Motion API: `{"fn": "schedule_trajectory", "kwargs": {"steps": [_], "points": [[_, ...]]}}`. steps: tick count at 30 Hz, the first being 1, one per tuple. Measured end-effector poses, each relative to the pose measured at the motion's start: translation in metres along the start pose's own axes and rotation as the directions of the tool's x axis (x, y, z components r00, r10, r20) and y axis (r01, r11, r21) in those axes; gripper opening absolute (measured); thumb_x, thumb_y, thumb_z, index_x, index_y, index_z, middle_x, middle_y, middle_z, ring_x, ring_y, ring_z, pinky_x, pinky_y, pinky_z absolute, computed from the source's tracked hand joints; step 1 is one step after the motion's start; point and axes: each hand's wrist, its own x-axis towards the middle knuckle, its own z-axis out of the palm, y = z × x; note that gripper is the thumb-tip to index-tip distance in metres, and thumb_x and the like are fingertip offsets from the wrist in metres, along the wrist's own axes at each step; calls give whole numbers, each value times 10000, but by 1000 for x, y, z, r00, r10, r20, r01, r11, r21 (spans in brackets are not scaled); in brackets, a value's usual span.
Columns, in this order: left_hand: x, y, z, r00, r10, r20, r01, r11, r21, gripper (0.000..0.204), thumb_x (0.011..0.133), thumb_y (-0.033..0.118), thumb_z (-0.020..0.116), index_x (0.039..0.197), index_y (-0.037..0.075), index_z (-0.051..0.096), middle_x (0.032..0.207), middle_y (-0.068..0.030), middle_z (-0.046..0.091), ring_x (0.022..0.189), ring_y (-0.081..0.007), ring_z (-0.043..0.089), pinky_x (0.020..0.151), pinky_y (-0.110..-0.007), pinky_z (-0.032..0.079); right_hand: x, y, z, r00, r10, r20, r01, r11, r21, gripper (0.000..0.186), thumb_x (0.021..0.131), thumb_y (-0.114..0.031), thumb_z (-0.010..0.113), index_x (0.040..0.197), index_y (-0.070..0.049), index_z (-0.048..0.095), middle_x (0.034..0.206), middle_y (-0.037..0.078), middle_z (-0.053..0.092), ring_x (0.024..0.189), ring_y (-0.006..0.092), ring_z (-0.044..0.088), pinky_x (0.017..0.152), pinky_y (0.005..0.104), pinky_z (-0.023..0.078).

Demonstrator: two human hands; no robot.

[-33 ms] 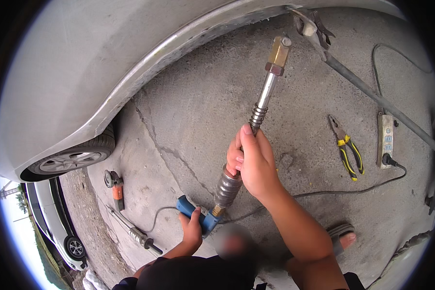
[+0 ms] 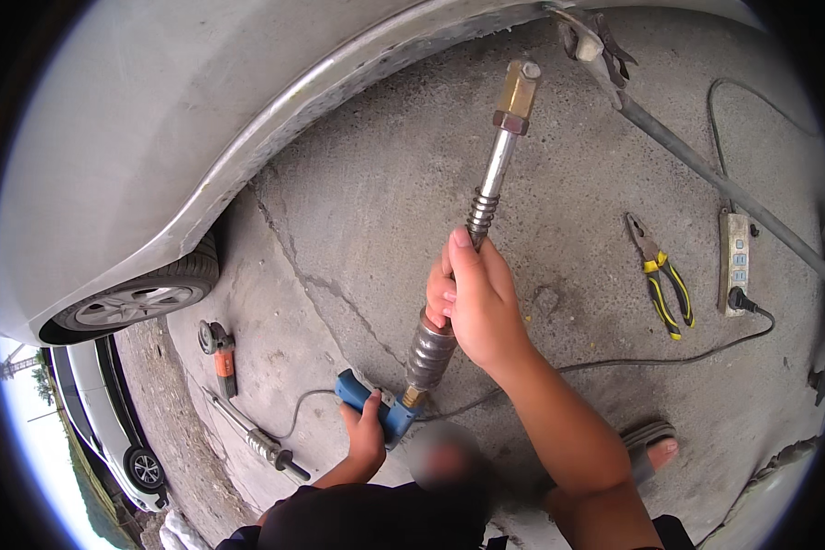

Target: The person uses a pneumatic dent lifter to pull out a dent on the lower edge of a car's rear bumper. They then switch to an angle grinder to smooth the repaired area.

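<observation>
Right hand (image 2: pixel 475 298) and left hand (image 2: pixel 367 438) closed on a long silver metal tool (image 2: pixel 498 165).
The right wraps its shaft between coiled metal spring (image 2: pixel 481 213) and ribbed metal cylinder (image 2: pixel 430 357); the left grasps its blue handle (image 2: pixel 398 423). Yellow-and-black pliers (image 2: pixel 652 264) lie right of both.

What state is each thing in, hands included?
Right hand, closed around the metal rod.
Left hand, gripping the blue tool.
Metal rod, joined to the blue tool.
Blue tool, held; whether running, cannot tell.
Pliers, lying on the ground, handles apart.
Power strip, one plug inserted.
Orange grinder, lying unheld.
Long metal tool, lying near the grinder.
</observation>
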Motion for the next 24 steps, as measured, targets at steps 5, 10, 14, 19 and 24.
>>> {"fn": "schedule_trajectory", "kwargs": {"steps": [5, 10, 14, 19, 24], "points": [[-8, -16, 5, 996, -82, -22, 80, 994, -74, 495, 895, 326, 678, 1216, 43, 430, 1111, -111, 518, 1024, -217, 521, 945, -381, 438, 17, 7, 6, 997, 60, -53, -68, 983, -172, 393, 1046, -419, 456, 856, -76, 434, 610, -25, 457, 468, 76, 453, 425, 252, 390], [-17, -13, 8, 993, -116, 26, 119, 981, -153, 508, 895, 294, 685, 1241, 30, 422, 1116, -97, 519, 1016, -200, 506, 931, -351, 426, 18, 8, 14, 999, 24, -43, -35, 962, -270, 413, 1042, -421, 467, 848, -57, 486, 647, -3, 505, 548, 90, 490, 518, 290, 436], [-11, -16, 8, 990, -141, -7, 139, 978, -153, 481, 893, 295, 684, 1204, 29, 431, 1083, -92, 521, 1007, -197, 509, 921, -351, 431, 22, 12, 17, 998, 18, -53, -32, 957, -287, 407, 1041, -415, 467, 861, -51, 495, 649, -1, 511, 547, 96, 495, 512, 294, 429], [-7, -18, 9, 988, -152, 10, 152, 973, -174, 467, 886, 300, 688, 1170, 33, 431, 1068, -92, 512, 1001, -200, 509, 916, -359, 434, 28, 21, 18, 996, -31, -82, -6, 909, -417, 391, 1033, -383, 483, 878, -24, 504, 646, 38, 532, 574, 158, 532, 564, 354, 444], [-9, -18, 12, 982, -190, 15, 190, 966, -177, 486, 883, 299, 689, 1182, 28, 418, 1094, -106, 508, 1013, -209, 513, 926, -365, 436, 27, 26, 23, 993, -45, -108, -17, 859, -512, 375, 1024, -356, 487, 901, -2, 508, 666, 101, 578, 608, 242, 589, 595, 395, 452]]}}
